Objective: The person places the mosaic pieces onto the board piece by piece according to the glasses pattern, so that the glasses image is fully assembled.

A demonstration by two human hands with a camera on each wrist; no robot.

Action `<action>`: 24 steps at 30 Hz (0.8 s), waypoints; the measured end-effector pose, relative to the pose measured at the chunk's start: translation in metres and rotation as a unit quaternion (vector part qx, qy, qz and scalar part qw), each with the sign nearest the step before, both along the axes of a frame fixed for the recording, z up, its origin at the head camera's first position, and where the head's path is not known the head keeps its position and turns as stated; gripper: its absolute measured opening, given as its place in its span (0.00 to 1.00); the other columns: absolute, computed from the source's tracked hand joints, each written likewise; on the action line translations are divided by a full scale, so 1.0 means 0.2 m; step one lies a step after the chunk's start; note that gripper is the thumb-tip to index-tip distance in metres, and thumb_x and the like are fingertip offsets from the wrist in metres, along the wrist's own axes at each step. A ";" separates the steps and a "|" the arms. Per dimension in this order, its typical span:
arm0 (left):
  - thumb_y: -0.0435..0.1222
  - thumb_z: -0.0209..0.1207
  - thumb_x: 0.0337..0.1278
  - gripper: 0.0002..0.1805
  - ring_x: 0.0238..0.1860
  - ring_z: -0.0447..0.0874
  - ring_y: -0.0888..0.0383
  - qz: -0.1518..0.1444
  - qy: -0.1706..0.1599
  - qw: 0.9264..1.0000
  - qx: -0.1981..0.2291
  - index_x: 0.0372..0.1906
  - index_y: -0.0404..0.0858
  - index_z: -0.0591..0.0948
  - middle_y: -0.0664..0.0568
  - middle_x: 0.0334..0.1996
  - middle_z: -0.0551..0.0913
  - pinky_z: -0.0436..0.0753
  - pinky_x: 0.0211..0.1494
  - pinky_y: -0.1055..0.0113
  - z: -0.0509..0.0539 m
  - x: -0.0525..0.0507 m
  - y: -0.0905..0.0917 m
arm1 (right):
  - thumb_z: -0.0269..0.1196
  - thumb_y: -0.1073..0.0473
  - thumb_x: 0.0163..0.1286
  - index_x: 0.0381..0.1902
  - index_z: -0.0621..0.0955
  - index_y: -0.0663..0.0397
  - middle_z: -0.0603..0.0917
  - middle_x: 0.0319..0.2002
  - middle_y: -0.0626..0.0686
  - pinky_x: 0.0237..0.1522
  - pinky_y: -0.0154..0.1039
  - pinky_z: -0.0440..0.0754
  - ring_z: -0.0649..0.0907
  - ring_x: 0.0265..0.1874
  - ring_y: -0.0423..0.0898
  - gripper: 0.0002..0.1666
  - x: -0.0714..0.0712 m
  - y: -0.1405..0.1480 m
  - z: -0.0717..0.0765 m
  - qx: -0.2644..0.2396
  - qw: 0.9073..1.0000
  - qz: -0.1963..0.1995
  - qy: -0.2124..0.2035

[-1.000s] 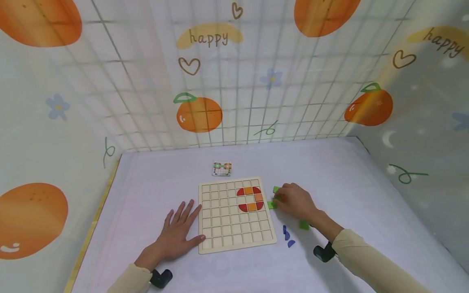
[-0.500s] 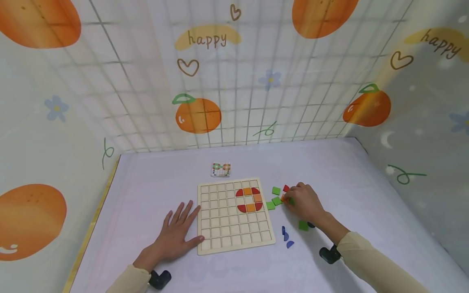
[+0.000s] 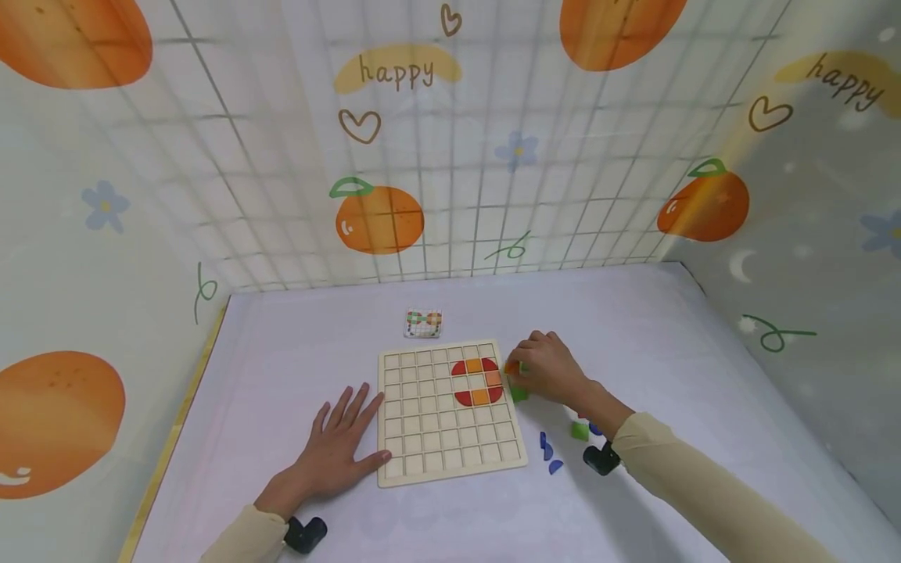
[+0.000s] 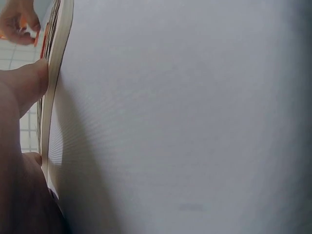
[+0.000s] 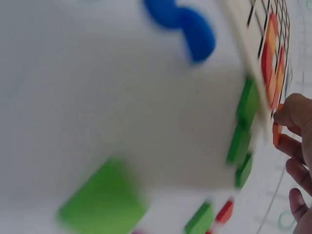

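Note:
Beside the right edge of a pale wooden grid board point(image 3: 422, 438), my right hand point(image 3: 549, 367) pinches an orange square tile point(image 5: 276, 134) between thumb and fingertips. Red rounded pieces point(image 3: 464, 399) and orange squares point(image 3: 474, 365) form a ring in the board's upper right cells. My left hand point(image 3: 338, 450) lies with fingers spread at the board's left side, its thumb touching the edge. Several green square tiles point(image 5: 247, 103) lie along the right edge, partly hidden by my right hand in the head view.
Blue half-round pieces point(image 3: 555, 467) lie right of the board's lower corner. Farther right is a lone green square point(image 3: 579, 431). A small pattern card point(image 3: 424, 323) lies behind the board. A printed curtain point(image 3: 450, 156) walls the table point(image 3: 296, 328) at the back and sides.
My right hand picked among the loose tiles, drew back right with an orange tile, then moved left to the board's edge. My left hand stayed in place.

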State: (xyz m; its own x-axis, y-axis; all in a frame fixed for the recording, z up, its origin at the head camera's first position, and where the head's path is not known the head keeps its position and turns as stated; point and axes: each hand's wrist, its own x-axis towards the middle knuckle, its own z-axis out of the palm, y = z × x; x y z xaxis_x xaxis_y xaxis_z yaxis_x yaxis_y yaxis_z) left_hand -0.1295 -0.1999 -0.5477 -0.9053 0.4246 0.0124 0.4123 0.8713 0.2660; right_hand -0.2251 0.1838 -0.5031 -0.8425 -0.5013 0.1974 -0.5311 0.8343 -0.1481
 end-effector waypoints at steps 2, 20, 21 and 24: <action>0.67 0.53 0.59 0.50 0.76 0.40 0.40 0.000 0.001 1.000 0.002 0.78 0.44 0.55 0.44 0.78 0.47 0.43 0.71 0.36 0.00 0.00 0.00 | 0.77 0.51 0.53 0.37 0.90 0.46 0.88 0.36 0.44 0.41 0.41 0.74 0.76 0.36 0.44 0.14 -0.02 -0.07 0.00 -0.001 1.000 0.017 -0.012; 0.67 0.52 0.59 0.50 0.76 0.40 0.40 -0.002 0.001 1.000 0.004 0.78 0.43 0.55 0.43 0.78 0.47 0.44 0.71 0.36 0.01 0.00 0.01 | 0.70 0.57 0.59 0.31 0.89 0.40 0.85 0.35 0.41 0.38 0.40 0.72 0.77 0.39 0.43 0.03 -0.03 -0.34 -0.05 0.006 0.987 0.160 0.009; 0.67 0.52 0.59 0.50 0.76 0.40 0.40 -0.001 0.000 1.000 0.001 0.78 0.44 0.55 0.44 0.78 0.47 0.44 0.71 0.36 0.01 0.00 0.01 | 0.69 0.57 0.60 0.31 0.89 0.40 0.85 0.35 0.41 0.38 0.40 0.72 0.77 0.40 0.44 0.04 -0.03 -0.34 -0.04 0.013 0.987 0.160 0.011; 0.67 0.52 0.59 0.50 0.76 0.39 0.40 0.001 -0.003 1.000 -0.002 0.78 0.44 0.55 0.44 0.78 0.47 0.43 0.72 0.36 0.01 0.00 0.00 | 0.68 0.58 0.61 0.31 0.90 0.39 0.84 0.36 0.41 0.38 0.40 0.72 0.76 0.41 0.44 0.06 -0.03 -0.34 -0.04 0.029 0.987 0.160 0.016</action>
